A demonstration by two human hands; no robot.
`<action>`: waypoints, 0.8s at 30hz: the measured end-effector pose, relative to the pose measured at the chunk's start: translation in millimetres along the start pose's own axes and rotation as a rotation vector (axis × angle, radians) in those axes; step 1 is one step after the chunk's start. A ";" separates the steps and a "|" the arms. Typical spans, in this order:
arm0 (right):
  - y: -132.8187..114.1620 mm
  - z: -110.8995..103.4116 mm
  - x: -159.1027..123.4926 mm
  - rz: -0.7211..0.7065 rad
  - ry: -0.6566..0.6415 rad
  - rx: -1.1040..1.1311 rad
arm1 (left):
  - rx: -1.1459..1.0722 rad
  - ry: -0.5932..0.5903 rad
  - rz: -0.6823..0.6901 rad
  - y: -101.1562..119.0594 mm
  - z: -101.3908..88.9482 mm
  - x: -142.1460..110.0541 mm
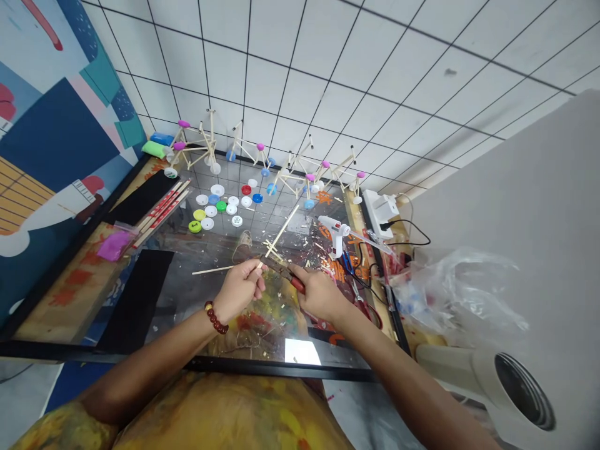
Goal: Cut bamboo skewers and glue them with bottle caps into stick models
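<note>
My left hand [240, 286] is closed on a thin wooden stick [284, 229], which slants up and away to the right over the glass tabletop. In my right hand [316, 290] are pliers [296, 282] with red handles, their jaws reaching left to the stick close to my left fingertips. Whether the jaws touch the stick I cannot tell. Other short sticks lie crossed near the jaws, and another thin stick [210, 270] lies to the left of my left hand. Behind my hands rests a small clear cup [242, 245] on its side.
Stick models with bottle-cap wheels [288, 181] line the back edge. Several loose bottle caps [221, 206] lie in front of them. At right are a glue gun [335, 232], scissors [363, 300], a power strip [379, 209] and plastic bags [450, 287]. Stick bundles [162, 212] lie left.
</note>
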State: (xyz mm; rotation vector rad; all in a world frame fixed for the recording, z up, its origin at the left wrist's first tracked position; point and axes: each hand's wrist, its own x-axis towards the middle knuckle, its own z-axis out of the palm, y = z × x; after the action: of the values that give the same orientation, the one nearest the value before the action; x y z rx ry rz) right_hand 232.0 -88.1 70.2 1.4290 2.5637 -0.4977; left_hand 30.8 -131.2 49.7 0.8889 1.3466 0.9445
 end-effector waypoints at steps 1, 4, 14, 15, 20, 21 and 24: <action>-0.3 0.6 0.0 0.006 0.010 -0.012 | 0.008 0.005 0.008 0.5 0.2 -0.2; 0.7 0.7 -1.4 0.014 0.045 0.001 | 0.073 0.009 0.080 4.4 -0.4 1.5; 13.1 -11.6 -6.6 -0.120 -0.005 0.303 | 0.122 -0.130 0.120 11.5 -5.1 9.9; 12.6 -11.0 -6.7 -0.108 -0.010 0.296 | 0.115 -0.133 0.113 10.7 -4.4 10.5; 6.9 -2.3 -8.0 -0.061 0.034 0.197 | 0.081 -0.122 0.107 8.0 -0.6 13.2; 5.9 -0.4 -7.9 -0.049 0.044 0.169 | 0.077 -0.116 0.101 8.0 -0.3 13.5; 4.3 3.8 -4.5 -0.010 0.039 0.090 | 0.103 -0.091 0.084 9.2 -0.3 14.2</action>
State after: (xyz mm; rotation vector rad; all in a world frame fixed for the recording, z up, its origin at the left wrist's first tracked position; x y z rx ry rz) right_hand 238.0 -90.9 67.2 1.4689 2.6115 -0.5993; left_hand 30.1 -114.6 52.9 1.0617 1.2969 0.8943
